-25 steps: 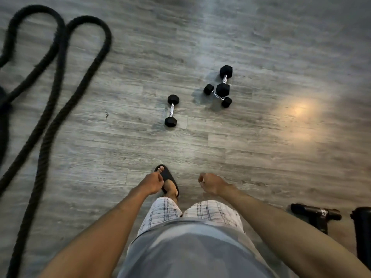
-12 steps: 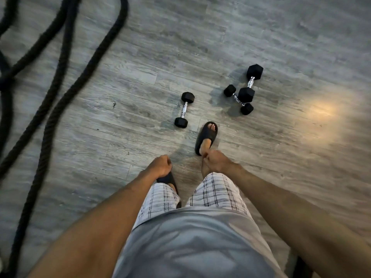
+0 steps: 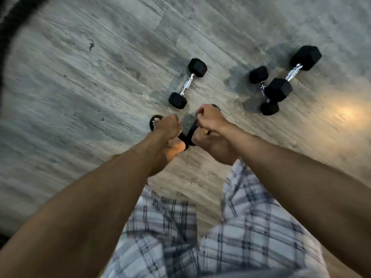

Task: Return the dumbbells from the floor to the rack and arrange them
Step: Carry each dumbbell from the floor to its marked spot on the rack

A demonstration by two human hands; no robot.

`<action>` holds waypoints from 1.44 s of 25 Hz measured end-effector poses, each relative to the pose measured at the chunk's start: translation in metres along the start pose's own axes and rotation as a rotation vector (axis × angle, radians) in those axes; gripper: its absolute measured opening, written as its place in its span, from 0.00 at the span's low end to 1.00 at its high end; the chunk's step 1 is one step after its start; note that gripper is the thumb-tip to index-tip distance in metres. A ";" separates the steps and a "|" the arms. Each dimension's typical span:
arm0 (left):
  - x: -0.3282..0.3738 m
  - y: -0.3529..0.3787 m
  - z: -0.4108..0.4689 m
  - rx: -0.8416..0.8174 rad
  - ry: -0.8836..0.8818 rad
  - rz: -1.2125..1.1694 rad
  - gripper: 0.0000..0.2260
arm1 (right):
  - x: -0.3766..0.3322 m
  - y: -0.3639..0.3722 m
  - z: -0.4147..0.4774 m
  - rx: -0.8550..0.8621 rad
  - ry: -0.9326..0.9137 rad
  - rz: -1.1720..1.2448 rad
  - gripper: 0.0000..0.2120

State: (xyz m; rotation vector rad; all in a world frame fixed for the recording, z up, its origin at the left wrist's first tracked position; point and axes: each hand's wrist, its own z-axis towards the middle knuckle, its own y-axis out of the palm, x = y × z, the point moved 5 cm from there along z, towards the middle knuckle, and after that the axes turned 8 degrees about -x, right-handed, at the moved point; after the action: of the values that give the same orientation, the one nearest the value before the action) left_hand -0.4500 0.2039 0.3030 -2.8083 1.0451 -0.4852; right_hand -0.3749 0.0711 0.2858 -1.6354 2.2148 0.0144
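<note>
Head view: the left hand (image 3: 169, 125) and right hand (image 3: 210, 118) hang loosely curled, holding nothing; a small dumbbell (image 3: 187, 83) lies on the floor (image 3: 80, 77) just ahead of them; two crossed dumbbells (image 3: 281, 83) lie farther right.

One dumbbell (image 3: 187, 83) lies left of two crossed dumbbells (image 3: 281, 81) on the floor (image 3: 100, 77).

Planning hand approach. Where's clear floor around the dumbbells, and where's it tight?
Free: bare floor between the lone dumbbell and the stacked pair, and the wide stretch from it left to the rope. Crowded: the large dumbbell rests across the small dumbbell.
</note>
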 end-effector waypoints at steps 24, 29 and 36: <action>-0.058 0.044 0.330 0.230 -0.104 -0.133 0.37 | 0.046 0.027 0.362 -0.020 0.125 1.247 0.09; -0.044 0.051 0.233 0.095 0.008 -0.293 0.37 | 0.027 0.016 0.256 0.038 0.130 1.047 0.08; -0.022 0.029 0.023 -0.131 0.062 -0.732 0.31 | -0.060 0.006 0.070 0.038 0.068 0.621 0.07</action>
State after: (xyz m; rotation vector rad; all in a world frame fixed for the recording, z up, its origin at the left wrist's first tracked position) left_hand -0.4761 0.1954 0.2700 -3.2456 0.0061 -0.5737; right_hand -0.3443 0.1444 0.2384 -0.8832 2.6629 0.0846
